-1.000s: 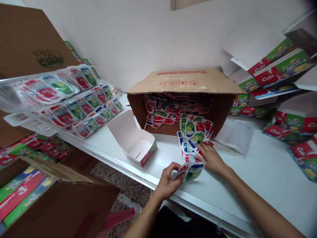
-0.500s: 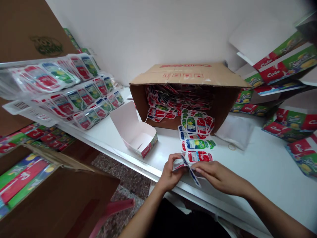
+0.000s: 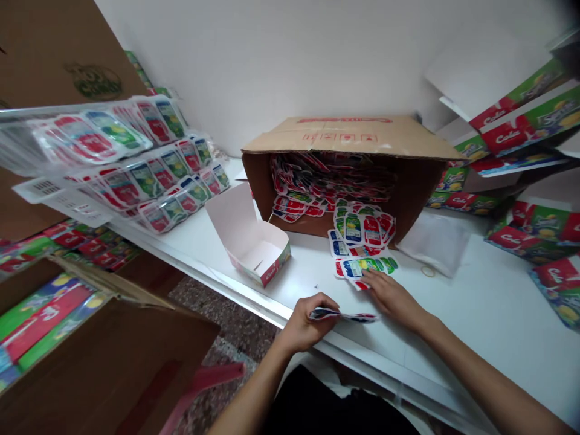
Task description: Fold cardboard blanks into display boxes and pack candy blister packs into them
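Note:
My left hand [image 3: 304, 323] is closed on a thin stack of flat candy packets [image 3: 344, 315], held level near the front edge of the white table [image 3: 475, 314]. My right hand [image 3: 393, 297] lies further back, fingers stretched flat onto loose packets [image 3: 362, 266] spread on the table. Those packets spill from a cardboard box [image 3: 353, 136] lying on its side, full of red, green and blue packets. A small open white carton [image 3: 254, 244] stands to the left of the spill.
Sheets of packets [image 3: 136, 163] fan out on a rack at the left. Printed flat cartons [image 3: 521, 121] pile up at the right, and a clear plastic bag [image 3: 430, 241] lies beside the box. A brown box with cartons [image 3: 81, 338] sits low at the left.
My right hand left the held stack and reached back onto the packets on the table. My left hand turned its stack flat and stayed near the table's front edge.

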{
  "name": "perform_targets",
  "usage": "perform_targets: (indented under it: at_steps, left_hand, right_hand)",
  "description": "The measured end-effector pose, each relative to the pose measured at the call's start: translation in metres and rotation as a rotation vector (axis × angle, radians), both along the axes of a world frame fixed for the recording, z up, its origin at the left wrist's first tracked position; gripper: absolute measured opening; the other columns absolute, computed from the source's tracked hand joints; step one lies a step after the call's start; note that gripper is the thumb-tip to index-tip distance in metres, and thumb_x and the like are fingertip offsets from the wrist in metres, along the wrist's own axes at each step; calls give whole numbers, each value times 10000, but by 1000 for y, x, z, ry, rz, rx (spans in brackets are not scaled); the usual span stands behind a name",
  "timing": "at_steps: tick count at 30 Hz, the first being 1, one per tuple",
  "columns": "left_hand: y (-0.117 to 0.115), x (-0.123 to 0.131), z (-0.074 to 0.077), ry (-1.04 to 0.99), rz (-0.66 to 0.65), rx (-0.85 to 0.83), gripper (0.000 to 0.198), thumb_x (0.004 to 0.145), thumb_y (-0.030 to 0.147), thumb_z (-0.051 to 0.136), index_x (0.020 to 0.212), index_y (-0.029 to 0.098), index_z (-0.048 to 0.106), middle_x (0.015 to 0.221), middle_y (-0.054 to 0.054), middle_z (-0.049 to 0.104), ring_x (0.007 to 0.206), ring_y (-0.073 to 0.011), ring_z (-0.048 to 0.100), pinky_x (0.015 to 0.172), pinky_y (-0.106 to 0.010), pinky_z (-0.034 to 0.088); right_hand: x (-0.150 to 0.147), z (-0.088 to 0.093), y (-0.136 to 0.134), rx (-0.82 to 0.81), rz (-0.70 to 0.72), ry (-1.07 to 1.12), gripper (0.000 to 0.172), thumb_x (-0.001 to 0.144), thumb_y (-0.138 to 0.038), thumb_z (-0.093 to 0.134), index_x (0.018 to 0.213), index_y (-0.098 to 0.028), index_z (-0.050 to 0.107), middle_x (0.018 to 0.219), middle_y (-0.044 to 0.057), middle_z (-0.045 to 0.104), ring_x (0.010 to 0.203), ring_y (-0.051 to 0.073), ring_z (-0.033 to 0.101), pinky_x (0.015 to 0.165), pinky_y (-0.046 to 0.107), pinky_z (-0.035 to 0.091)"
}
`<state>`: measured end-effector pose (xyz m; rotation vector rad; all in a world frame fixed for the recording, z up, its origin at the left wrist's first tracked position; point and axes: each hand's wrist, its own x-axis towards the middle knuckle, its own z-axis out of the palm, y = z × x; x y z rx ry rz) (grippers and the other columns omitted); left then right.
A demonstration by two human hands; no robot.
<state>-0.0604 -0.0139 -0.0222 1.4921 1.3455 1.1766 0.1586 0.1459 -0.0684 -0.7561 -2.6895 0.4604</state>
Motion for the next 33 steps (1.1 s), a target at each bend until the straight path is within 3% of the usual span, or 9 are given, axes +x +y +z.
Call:
perform_targets:
  at_steps: [2, 6, 11, 14, 18, 23, 26, 29, 33]
  left_hand:
    - [3, 0, 1, 39, 7, 85, 78, 787, 235, 680, 825, 171, 656, 990, -94, 658, 981, -216, 629, 867, -335, 492]
    - [8, 3, -1, 72, 71, 177, 76, 763, 197, 695, 811, 173, 641, 1471, -120, 351, 1393, -318, 286, 1121, -454, 265]
    - [9, 5, -7, -152, 110, 84, 596, 785, 220, 692, 1288, 256, 375, 1272, -129, 559, 1004, -204, 626, 858, -384, 508]
    - [10, 3, -4, -39, 97, 69, 488, 765, 256, 718, 1210, 233, 520, 963, -57, 682, 886, -199, 641, 891, -417, 485]
    - [9, 1, 4, 71, 31, 124, 131, 773, 257, 698, 886, 197, 673, 972, -62, 701, 1023, -244, 637, 996, -435, 424]
    - [9, 8, 10, -16, 53, -7, 574, 823, 193, 625, 1327, 224, 352, 1105, -79, 680, 910, -167, 676, 791, -286, 530]
    - [13, 9, 11, 22, 64, 25, 353, 831, 198, 617, 1159, 209, 487, 1070, -72, 670, 927, -171, 657, 823, -291, 515]
    - [17, 7, 10, 106, 45, 115, 123, 815, 194, 626, 933, 187, 592, 1108, -95, 622, 1016, -200, 615, 897, -331, 483]
    - [20, 4, 4, 135, 105, 179, 144, 774, 191, 668, 894, 180, 587, 1460, -138, 346, 1370, -297, 331, 1088, -441, 324]
  right_hand:
    - [2, 19, -8, -228, -36, 124, 392, 959, -278, 346, 1285, -184, 542, 1282, 114, 590, 1170, 233, 550, 997, 409, 436]
    - [-1, 58, -35, -719, 79, 192, 401, 966, -400, 376, 1284, -232, 551, 1225, 51, 622, 1056, 201, 598, 934, 337, 466]
    - [-4, 64, -51, -989, 213, 224, 452, 959, -471, 354, 1247, -213, 589, 1154, 63, 649, 1058, 223, 594, 925, 354, 470]
    - [3, 51, -29, -847, 182, 226, 512, 979, -463, 235, 1232, -209, 600, 1187, 84, 639, 1092, 232, 584, 966, 400, 444]
    - [18, 23, 23, -205, -87, 33, 485, 910, -398, 425, 1344, -198, 506, 1406, 127, 475, 1288, 288, 424, 1062, 501, 322]
    - [22, -4, 48, 119, -56, -202, 406, 910, -201, 378, 1265, -161, 571, 1309, 155, 560, 1192, 291, 504, 977, 475, 404]
    - [19, 1, 33, 60, -87, -62, 384, 915, -162, 337, 1205, -140, 588, 1167, 163, 630, 1079, 276, 561, 922, 444, 439]
    - [16, 22, 10, -264, -53, 138, 373, 966, -294, 328, 1259, -184, 532, 1109, 99, 645, 992, 219, 593, 872, 366, 476]
    - [13, 42, -14, -712, 70, 229, 377, 964, -411, 364, 1203, -213, 579, 1138, 55, 646, 1022, 206, 599, 909, 335, 469]
